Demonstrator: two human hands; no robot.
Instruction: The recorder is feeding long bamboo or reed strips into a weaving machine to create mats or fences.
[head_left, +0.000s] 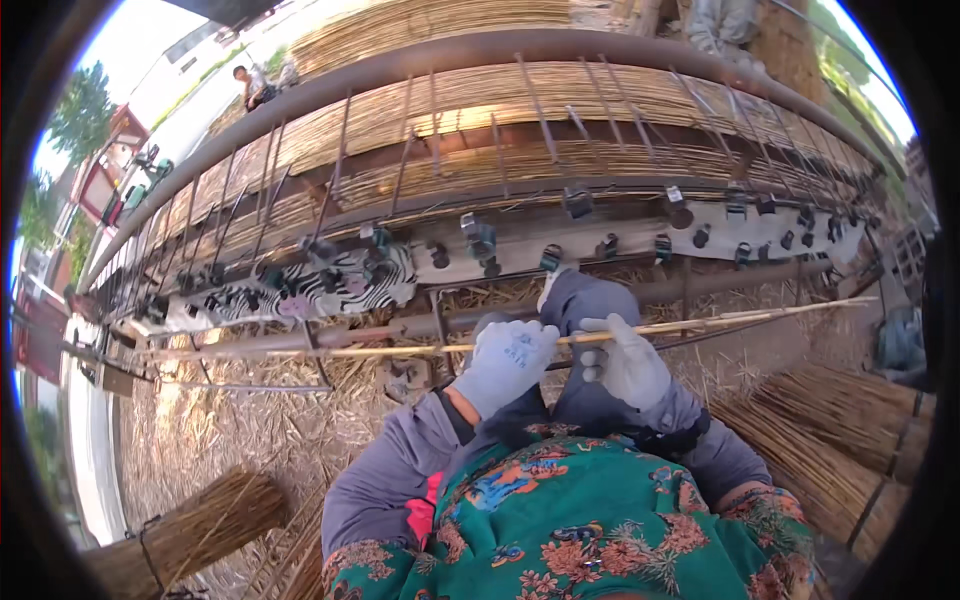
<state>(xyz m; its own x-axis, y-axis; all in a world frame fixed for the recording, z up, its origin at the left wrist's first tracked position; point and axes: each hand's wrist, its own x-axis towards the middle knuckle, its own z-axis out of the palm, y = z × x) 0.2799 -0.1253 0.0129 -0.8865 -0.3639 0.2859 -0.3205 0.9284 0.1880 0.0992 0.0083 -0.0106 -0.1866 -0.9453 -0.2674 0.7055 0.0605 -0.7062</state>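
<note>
My left hand (513, 363), in a light work glove, is closed around a few long, thin reed stalks (697, 324). These run sideways across my lap, far out to both sides. My right hand (628, 361), gloved too, holds the same stalks a little further right, with its thumb above them and its fingers curled. Just beyond my knees stands a long metal weaving frame (480, 64) with thin rods. Many dark weights or bobbins (478, 234) sit in a row along its near bar, over a strip of pale and zebra-patterned cloth (337, 289).
Tied reed bundles lie at the lower left (195, 517) and at the right (825, 442). Loose straw (247, 427) covers the ground. A lower pipe (420, 326) crosses before my legs. Beyond the frame are stacked reeds (427, 26) and a person (255, 86).
</note>
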